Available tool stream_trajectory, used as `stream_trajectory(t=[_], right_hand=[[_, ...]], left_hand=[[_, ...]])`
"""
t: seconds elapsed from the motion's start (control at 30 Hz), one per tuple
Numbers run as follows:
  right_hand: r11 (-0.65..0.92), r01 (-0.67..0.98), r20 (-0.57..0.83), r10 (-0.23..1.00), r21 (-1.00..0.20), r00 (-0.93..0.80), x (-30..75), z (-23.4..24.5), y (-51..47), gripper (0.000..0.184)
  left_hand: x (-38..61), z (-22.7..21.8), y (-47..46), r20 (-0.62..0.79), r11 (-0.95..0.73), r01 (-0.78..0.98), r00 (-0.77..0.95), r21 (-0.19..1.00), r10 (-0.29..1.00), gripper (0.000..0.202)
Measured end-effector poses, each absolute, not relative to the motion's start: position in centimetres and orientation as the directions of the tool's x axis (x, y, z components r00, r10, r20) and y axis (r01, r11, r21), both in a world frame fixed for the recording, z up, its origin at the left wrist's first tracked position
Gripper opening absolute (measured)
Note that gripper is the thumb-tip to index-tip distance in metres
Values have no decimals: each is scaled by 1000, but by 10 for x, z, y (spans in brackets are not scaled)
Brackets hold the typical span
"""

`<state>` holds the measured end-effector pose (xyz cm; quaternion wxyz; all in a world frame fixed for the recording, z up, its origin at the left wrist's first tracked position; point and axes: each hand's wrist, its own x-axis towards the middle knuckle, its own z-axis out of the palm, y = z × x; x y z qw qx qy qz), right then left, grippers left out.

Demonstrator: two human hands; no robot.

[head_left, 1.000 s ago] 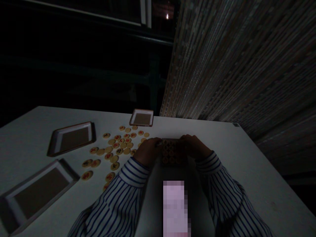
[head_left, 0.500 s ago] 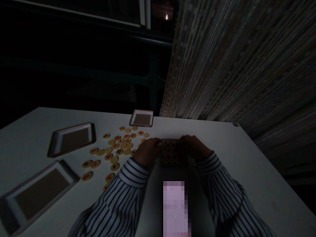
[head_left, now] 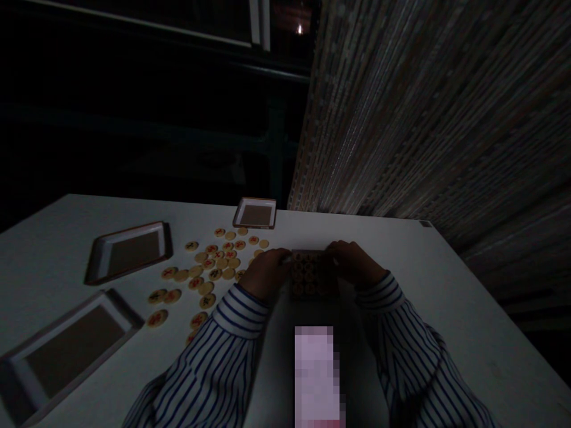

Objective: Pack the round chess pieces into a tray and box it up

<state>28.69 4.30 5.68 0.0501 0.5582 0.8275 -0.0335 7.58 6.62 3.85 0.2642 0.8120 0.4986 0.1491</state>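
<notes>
A small dark box [head_left: 314, 297] with rows of round Chinese chess pieces [head_left: 304, 276] in it sits on the white table in front of me. My left hand [head_left: 266, 274] is closed at its left edge, thumb toward the rim. Bent fingers of my right hand [head_left: 355, 264] grip the upper right side and cover part of the box's right end. Deep shadow hides the fingertips and the markings on these pieces. Left of the box, loose Chinese chess pieces [head_left: 222, 262] lie scattered, some showing red or black characters and some plain side up.
Three shallow trays or lids with white inner sides rest on the white table [head_left: 401, 333]: a near-left tray [head_left: 66, 345], a left tray [head_left: 129, 252] and a far tray [head_left: 255, 214]. Behind the table's far edge hangs a string curtain [head_left: 379, 119]. A pixelated patch covers the bottom centre.
My right hand has shifted very slightly at the box's right side. The box and the loose pieces stay where they were.
</notes>
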Motion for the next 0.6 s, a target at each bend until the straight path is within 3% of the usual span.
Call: stream_trajectory(t=[0.2, 0.6], right_hand=[[347, 934, 8, 938, -90, -348, 300, 59, 42, 16], [334, 941, 48, 942, -57, -331, 303, 69, 38, 13]], left_hand=[[75, 39, 66, -14, -361, 739, 448, 568, 894, 35], [75, 40, 66, 1, -364, 732, 445, 576, 896, 34]])
